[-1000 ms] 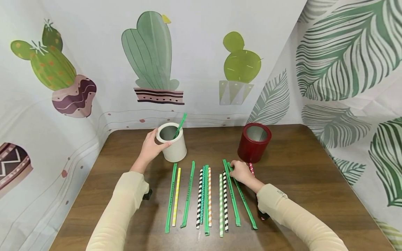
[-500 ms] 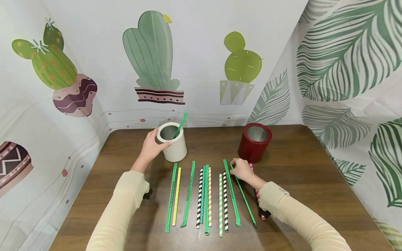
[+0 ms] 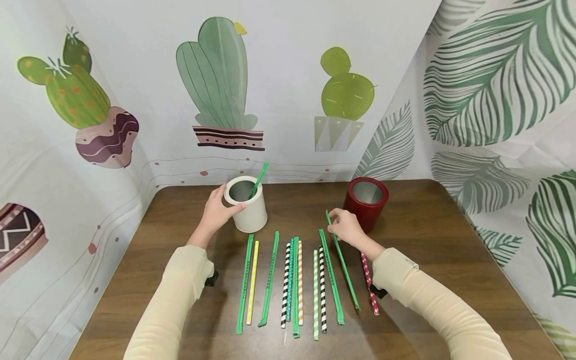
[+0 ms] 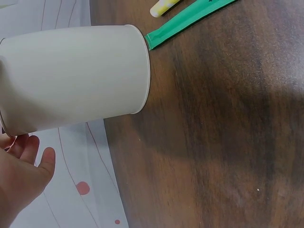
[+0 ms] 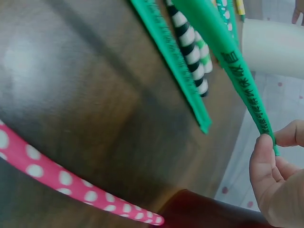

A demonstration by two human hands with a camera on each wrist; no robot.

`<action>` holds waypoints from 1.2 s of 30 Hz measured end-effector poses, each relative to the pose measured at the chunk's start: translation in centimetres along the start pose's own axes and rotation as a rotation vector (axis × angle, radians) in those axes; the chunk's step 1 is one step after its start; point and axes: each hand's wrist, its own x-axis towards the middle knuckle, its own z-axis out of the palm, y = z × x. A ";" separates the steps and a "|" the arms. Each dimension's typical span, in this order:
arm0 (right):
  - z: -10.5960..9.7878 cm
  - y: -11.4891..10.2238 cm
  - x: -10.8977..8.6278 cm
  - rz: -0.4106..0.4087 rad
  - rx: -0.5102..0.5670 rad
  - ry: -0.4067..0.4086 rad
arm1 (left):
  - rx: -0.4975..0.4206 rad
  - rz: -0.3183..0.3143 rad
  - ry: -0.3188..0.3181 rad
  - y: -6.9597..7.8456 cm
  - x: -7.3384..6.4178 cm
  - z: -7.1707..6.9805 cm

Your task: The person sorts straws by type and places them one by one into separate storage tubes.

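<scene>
My right hand point(image 3: 350, 228) pinches a green paper-wrapped straw point(image 3: 344, 267) near its far end. In the right wrist view the thumb and fingertips close on the wrapper's tip, and dark print runs along it. My left hand point(image 3: 215, 212) holds the rim of a white can point(image 3: 253, 218), thumb across the front edge and fingers at the left side. Another green-wrapped straw point(image 3: 262, 176) leans inside that can, its upper end sticking out. Just behind the right hand stands a dark red can point(image 3: 368, 202), partly covered by it.
Several straws lie side by side on the wooden table point(image 3: 180, 270): green-wrapped, a yellow straw point(image 3: 253, 282), black-striped, teal, an orange-striped straw point(image 3: 300, 285) and green-striped. A pink dotted straw point(image 3: 370, 285) lies right of them, by the right sleeve. A printed cloth point(image 3: 288, 100) hangs behind.
My right hand has lifted the green-wrapped straw and moved it slightly away from me, towards the red can. More of the pink dotted straw shows. The left hand stays on the white can.
</scene>
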 end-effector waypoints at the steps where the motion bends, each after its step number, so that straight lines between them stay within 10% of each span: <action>1: -0.2 -0.2 0.0 -0.002 0.010 0.001 | 0.001 -0.001 0.000 0.0 0.0 0.0; 36: -4.2 -8.0 1.2 -0.134 0.485 -0.011 | 0.005 0.007 0.010 -0.2 0.2 0.1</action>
